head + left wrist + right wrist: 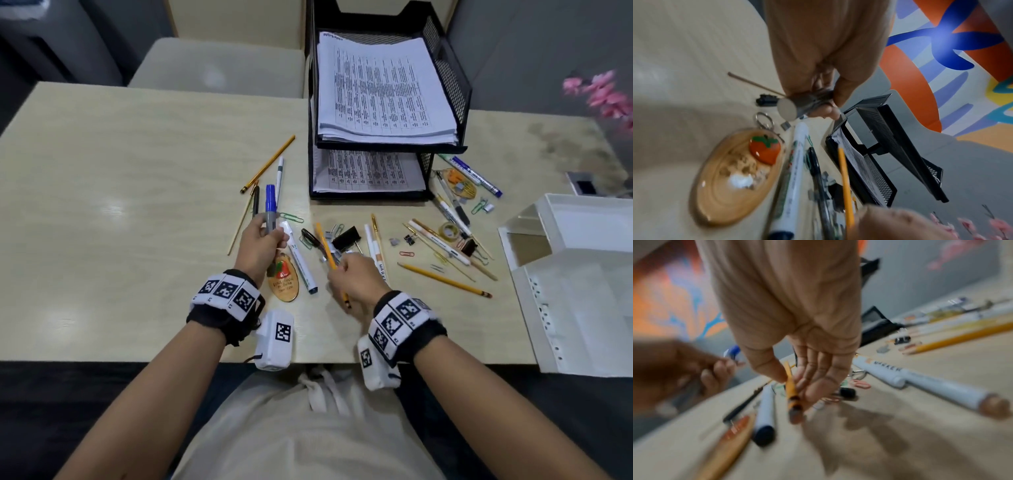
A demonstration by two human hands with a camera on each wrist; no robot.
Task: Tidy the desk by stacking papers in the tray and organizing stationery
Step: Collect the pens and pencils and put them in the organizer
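Counter (137, 171) was pale wood-grain laminate, smooth, slight sheen. Tray (452, 85) was black metal mesh, matt, with printed paper (383, 89) in it. Keychain tag (731, 178) looked like glossy wood. Markers (301, 260) were smooth plastic.

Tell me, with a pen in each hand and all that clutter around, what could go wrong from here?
The right hand only pinches the yellow pencil between thumb and fingertips, so it might slip back into the clutter. The pencil's far end points over the binder clips and could knock them about. The left hand grips the blue-capped marker upright near its lower end; gathering more pens in that fist may loosen it.
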